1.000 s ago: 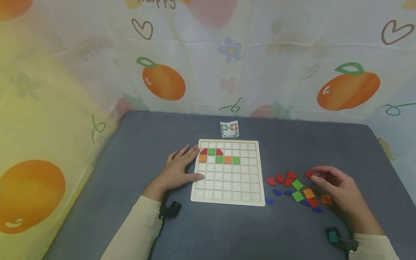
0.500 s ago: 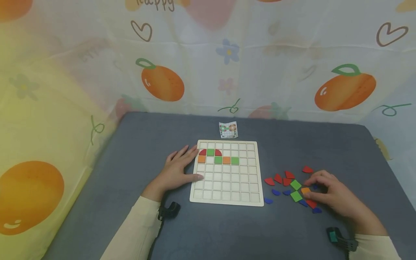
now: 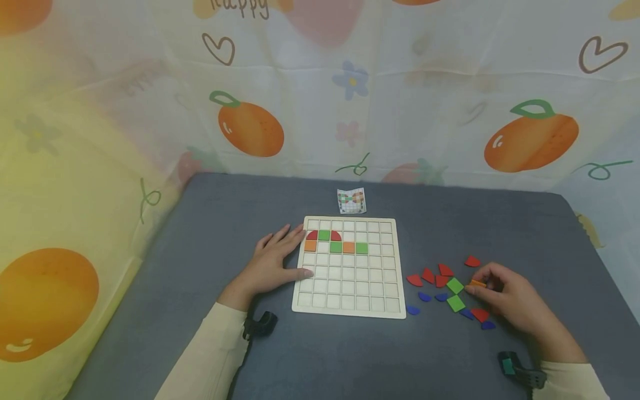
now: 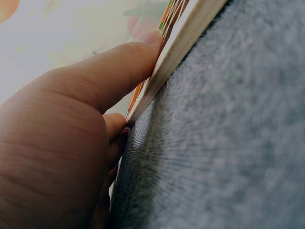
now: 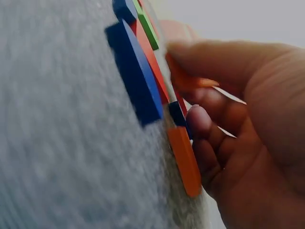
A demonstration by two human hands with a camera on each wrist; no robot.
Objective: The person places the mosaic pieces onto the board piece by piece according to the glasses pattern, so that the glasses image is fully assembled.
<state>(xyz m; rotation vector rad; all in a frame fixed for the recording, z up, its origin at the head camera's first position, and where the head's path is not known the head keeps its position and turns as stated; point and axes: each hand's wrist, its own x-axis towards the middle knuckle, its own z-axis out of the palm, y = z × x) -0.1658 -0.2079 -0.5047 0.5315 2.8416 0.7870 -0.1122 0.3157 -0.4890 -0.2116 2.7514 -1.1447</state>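
Note:
My left hand rests at the left edge of a pale square grid board, its thumb on the frame and fingers stretched along the side. Red rounded tiles, green squares and orange squares sit in the board's upper rows. Right of the board, my right hand pinches an orange square tile between thumb and fingers, tilted over the loose tiles. Another orange tile lies under that hand in the right wrist view, hidden from the head view.
Several loose tiles lie right of the board: red rounded tiles, green squares and blue tiles. A small card with a coloured grid pattern lies behind the board. A printed cloth hangs behind the grey table.
My right hand has moved left from beside the red tile, taken hold of an orange square and tilted it up. My left hand has stayed on the board.

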